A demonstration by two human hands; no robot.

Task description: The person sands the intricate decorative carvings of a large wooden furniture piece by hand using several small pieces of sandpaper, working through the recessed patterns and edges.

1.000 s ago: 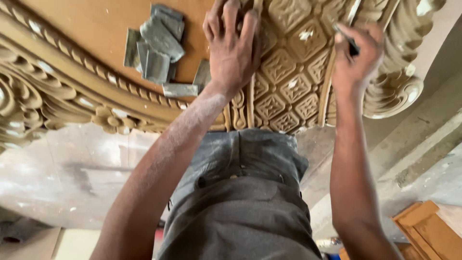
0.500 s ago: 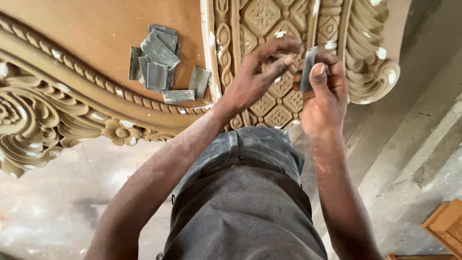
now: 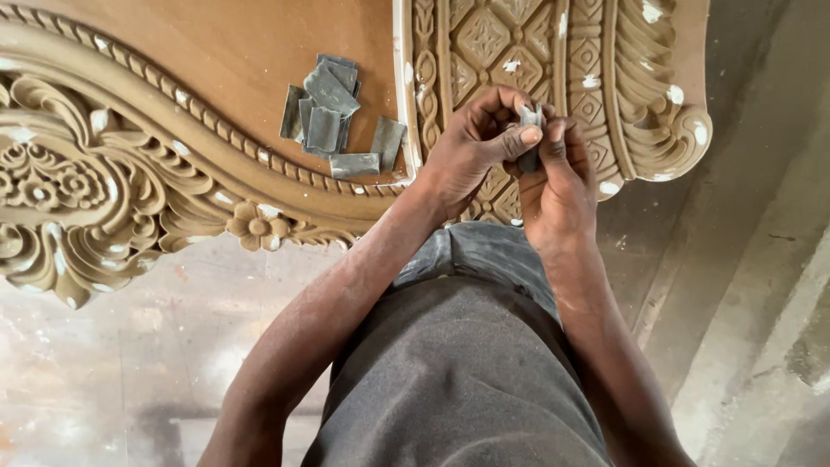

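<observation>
My left hand [image 3: 474, 149] and my right hand [image 3: 558, 177] meet in front of me, both pinching a small grey folded piece of sandpaper [image 3: 530, 117] between thumbs and fingers. They hover over a carved wooden panel [image 3: 510, 43] with diamond and scroll relief, dotted with white filler spots. Left of my hands, a loose pile of several grey sandpaper pieces [image 3: 333, 121] lies on the flat brown board [image 3: 216, 52] of the same furniture piece.
An ornate carved border with flowers and scrolls [image 3: 95, 199] curves along the left. Below it is a dusty concrete floor [image 3: 112, 372]. A concrete ledge [image 3: 761, 259] runs along the right. My grey clothing [image 3: 458, 372] fills the lower middle.
My left hand has come off the carved panel and joined the right hand; both now pinch the grey piece together. The view has shifted so the panel sits higher.
</observation>
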